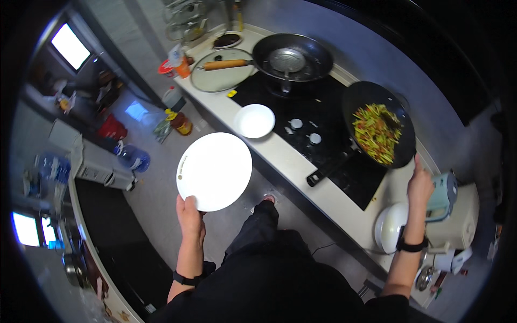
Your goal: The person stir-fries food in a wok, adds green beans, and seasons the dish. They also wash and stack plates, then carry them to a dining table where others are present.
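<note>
My left hand grips the near rim of a white plate, which I hold over the floor beside the counter. The plate bears small writing at its left edge. At the right rim of a black wok is my right hand, finger pointing up along the rim. Whether it holds a dark utensil there is unclear. Cut green and reddish food lies in the wok, with a dark utensil head partly in it. The wok's black handle points toward me.
A white bowl stands on the counter's front edge. Behind are a second pan holding a metal strainer, and a glass lid. An electric kettle stands right. Bottles, including an oil bottle, stand on the floor.
</note>
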The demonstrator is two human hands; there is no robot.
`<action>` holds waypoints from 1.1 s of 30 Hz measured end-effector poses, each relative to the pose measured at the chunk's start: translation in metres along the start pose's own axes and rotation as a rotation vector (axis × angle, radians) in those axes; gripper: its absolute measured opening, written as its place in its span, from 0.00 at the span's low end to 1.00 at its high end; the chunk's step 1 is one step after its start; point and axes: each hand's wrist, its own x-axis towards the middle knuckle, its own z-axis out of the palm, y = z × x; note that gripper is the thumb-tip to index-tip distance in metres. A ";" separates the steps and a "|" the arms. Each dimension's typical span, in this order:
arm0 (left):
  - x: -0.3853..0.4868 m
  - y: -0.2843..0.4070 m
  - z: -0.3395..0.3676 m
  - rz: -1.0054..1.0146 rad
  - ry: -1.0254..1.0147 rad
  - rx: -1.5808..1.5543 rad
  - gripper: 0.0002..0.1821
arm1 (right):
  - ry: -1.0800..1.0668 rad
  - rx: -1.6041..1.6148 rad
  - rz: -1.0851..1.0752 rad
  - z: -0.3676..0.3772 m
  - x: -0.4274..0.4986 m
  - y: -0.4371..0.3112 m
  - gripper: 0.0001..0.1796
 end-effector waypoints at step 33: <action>0.352 -0.069 0.098 -0.220 -0.291 -0.041 0.20 | 0.188 0.644 0.052 -0.119 -0.051 -0.297 0.20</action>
